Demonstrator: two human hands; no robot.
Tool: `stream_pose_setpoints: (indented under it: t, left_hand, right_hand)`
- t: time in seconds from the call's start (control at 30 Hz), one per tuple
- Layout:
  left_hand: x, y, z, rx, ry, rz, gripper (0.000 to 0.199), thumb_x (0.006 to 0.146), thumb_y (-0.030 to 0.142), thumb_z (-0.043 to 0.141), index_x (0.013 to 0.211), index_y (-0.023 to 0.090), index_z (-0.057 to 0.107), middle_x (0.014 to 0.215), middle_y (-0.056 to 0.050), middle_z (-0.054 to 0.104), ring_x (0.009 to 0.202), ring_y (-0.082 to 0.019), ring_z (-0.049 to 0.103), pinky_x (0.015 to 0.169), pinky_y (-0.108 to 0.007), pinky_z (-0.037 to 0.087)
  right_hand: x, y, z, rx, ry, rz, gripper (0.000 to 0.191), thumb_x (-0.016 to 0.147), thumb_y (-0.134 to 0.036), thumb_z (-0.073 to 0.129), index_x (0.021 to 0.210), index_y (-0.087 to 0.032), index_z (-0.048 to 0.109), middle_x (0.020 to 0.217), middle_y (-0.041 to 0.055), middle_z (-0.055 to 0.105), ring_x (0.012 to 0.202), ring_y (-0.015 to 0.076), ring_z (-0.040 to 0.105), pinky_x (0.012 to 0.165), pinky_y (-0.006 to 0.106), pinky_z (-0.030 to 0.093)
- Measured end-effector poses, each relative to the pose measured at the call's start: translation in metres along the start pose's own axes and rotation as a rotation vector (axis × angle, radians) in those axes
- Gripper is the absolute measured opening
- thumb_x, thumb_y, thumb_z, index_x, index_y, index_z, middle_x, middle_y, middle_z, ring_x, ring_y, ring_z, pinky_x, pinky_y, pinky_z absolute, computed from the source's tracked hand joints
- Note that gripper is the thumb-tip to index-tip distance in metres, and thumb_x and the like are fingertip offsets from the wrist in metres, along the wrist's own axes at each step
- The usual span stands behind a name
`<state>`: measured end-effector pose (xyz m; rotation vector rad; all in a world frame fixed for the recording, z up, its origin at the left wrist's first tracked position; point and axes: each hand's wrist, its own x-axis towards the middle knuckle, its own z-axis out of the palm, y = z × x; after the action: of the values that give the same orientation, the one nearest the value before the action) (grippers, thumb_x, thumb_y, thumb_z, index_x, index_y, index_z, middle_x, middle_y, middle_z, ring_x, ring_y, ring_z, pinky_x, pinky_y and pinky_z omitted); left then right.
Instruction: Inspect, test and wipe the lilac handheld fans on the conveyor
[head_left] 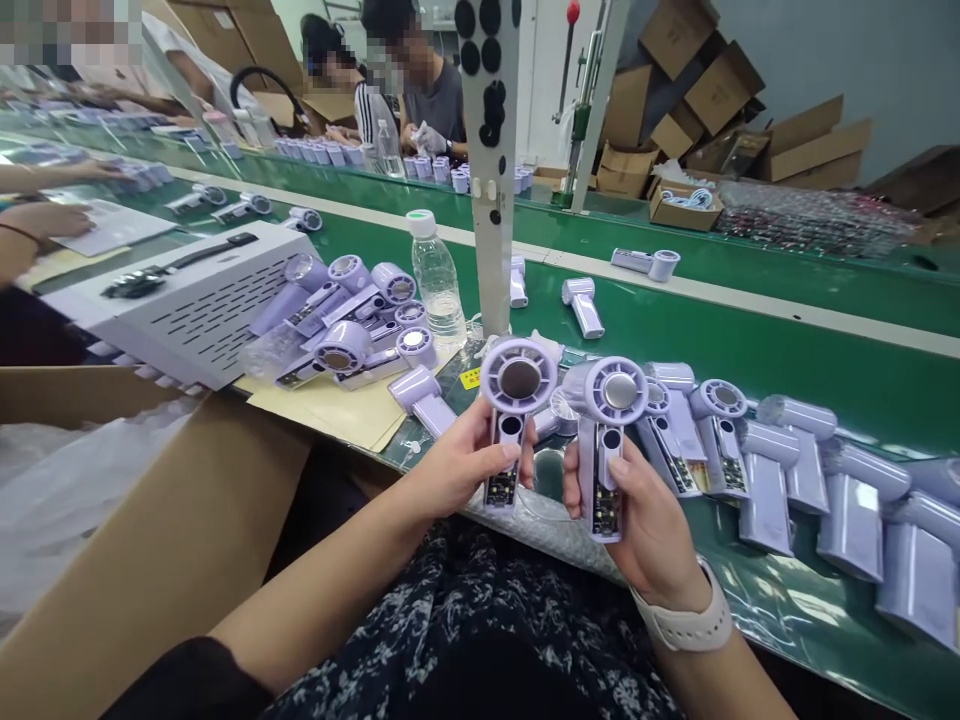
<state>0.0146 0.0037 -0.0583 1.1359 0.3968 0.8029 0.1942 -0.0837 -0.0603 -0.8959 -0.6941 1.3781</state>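
Observation:
My left hand point(472, 455) is wrapped around the handle of a lilac handheld fan point(519, 378), its thumb lying near the dark oval on the handle. In my right hand point(649, 500) is a second lilac fan point(616, 392), held upright beside the first, the thumb on its handle. Both handles show bare circuit boards at their lower ends. The left fan's round centre looks brownish, the right one's silvery. Behind them lies another fan point(559, 415), partly hidden by my hands.
More fans point(772, 490) line the bench on the right; a pile of them point(345, 345) lies left, by a white vented box point(225, 300). A plastic bottle point(435, 280) stands beside a metal post point(491, 200). Fans lie on the green belt point(705, 320). Co-workers point(427, 90) sit opposite.

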Motion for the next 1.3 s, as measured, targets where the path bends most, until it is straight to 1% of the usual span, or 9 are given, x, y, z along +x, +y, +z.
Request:
stream_pose_setpoints:
  t: [0.23, 0.43, 0.5, 0.6, 0.73, 0.9, 1.07, 1.2, 1.3]
  left_hand:
    - [0.000, 0.006, 0.004, -0.029, -0.001, 0.000, 0.033, 0.084, 0.034, 0.074, 0.106, 0.017, 0.055, 0.100, -0.005, 0.065, 0.073, -0.017, 0.070, 0.066, -0.031, 0.058]
    - [0.000, 0.001, 0.013, 0.054, 0.164, -0.099, 0.050, 0.086, 0.053, 0.072, 0.112, 0.023, 0.042, 0.098, -0.005, 0.072, 0.060, -0.017, 0.069, 0.053, -0.028, 0.054]
    - [-0.002, -0.001, 0.017, 0.048, 0.206, -0.137, 0.044, 0.092, 0.060, 0.060, 0.107, 0.024, 0.040, 0.091, -0.003, 0.072, 0.054, -0.017, 0.067, 0.050, -0.029, 0.052]
    - [-0.009, 0.003, 0.023, 0.035, 0.181, -0.134, 0.039, 0.094, 0.058, 0.055, 0.109, 0.024, 0.042, 0.089, -0.002, 0.071, 0.060, -0.020, 0.068, 0.058, -0.034, 0.056]
    - [-0.019, 0.017, 0.029, 0.042, 0.135, -0.107, 0.039, 0.092, 0.053, 0.063, 0.111, 0.024, 0.046, 0.086, -0.001, 0.067, 0.072, -0.019, 0.067, 0.067, -0.031, 0.055]
    - [-0.014, 0.022, 0.032, -0.170, 0.079, -0.145, 0.047, 0.085, 0.047, 0.076, 0.117, 0.023, 0.050, 0.089, -0.003, 0.067, 0.080, -0.020, 0.069, 0.077, -0.034, 0.056]
    - [-0.006, 0.006, 0.024, -0.328, 0.017, -0.308, 0.055, 0.065, 0.036, 0.093, 0.106, 0.014, 0.064, 0.084, -0.002, 0.061, 0.073, -0.014, 0.061, 0.069, -0.025, 0.051]
    - [-0.006, -0.001, 0.022, -0.322, 0.036, -0.316, 0.047, 0.082, 0.055, 0.077, 0.097, 0.011, 0.067, 0.082, -0.006, 0.063, 0.071, -0.014, 0.060, 0.068, -0.025, 0.050]
    - [-0.006, 0.003, 0.023, -0.292, 0.045, -0.296, 0.039, 0.093, 0.050, 0.065, 0.101, 0.012, 0.067, 0.087, -0.009, 0.069, 0.078, -0.018, 0.066, 0.072, -0.029, 0.054]
  right_hand:
    - [-0.001, -0.003, -0.002, 0.024, -0.012, 0.023, 0.024, 0.092, -0.043, 0.065, 0.095, -0.019, 0.067, 0.091, 0.0049, 0.068, 0.061, 0.0143, 0.060, 0.052, 0.026, 0.049]
    - [0.000, -0.002, -0.007, 0.132, -0.083, 0.058, 0.038, 0.097, -0.051, 0.057, 0.093, -0.017, 0.074, 0.085, 0.0062, 0.071, 0.053, 0.0127, 0.058, 0.051, 0.026, 0.050]
    - [0.000, -0.001, -0.008, 0.159, -0.088, 0.114, 0.050, 0.099, -0.059, 0.051, 0.095, -0.016, 0.078, 0.089, 0.0096, 0.075, 0.062, 0.0156, 0.064, 0.063, 0.029, 0.057]
    - [-0.003, -0.002, -0.007, 0.191, -0.021, 0.135, 0.040, 0.096, -0.056, 0.061, 0.106, -0.022, 0.080, 0.107, 0.0101, 0.078, 0.092, 0.0240, 0.072, 0.082, 0.036, 0.061]
    - [-0.010, -0.008, -0.004, 0.170, -0.035, 0.113, 0.029, 0.091, -0.050, 0.069, 0.108, -0.029, 0.079, 0.117, 0.0090, 0.077, 0.105, 0.0326, 0.072, 0.081, 0.048, 0.063]
    - [-0.012, -0.020, 0.001, 0.087, 0.041, 0.081, 0.027, 0.087, -0.049, 0.068, 0.098, -0.027, 0.080, 0.103, 0.0108, 0.078, 0.093, 0.0339, 0.073, 0.079, 0.052, 0.062]
    - [-0.004, -0.026, 0.012, 0.114, 0.093, 0.120, 0.034, 0.084, -0.051, 0.055, 0.085, -0.023, 0.074, 0.074, 0.0062, 0.062, 0.066, 0.0222, 0.058, 0.061, 0.038, 0.056]
    - [-0.003, -0.024, 0.015, 0.172, 0.055, 0.129, 0.035, 0.084, -0.049, 0.053, 0.068, -0.021, 0.065, 0.067, 0.0044, 0.054, 0.059, 0.0179, 0.048, 0.054, 0.032, 0.046]
    - [-0.006, -0.023, 0.013, 0.191, 0.077, 0.098, 0.035, 0.087, -0.049, 0.053, 0.076, -0.020, 0.070, 0.077, 0.0064, 0.061, 0.060, 0.0177, 0.051, 0.052, 0.031, 0.045]
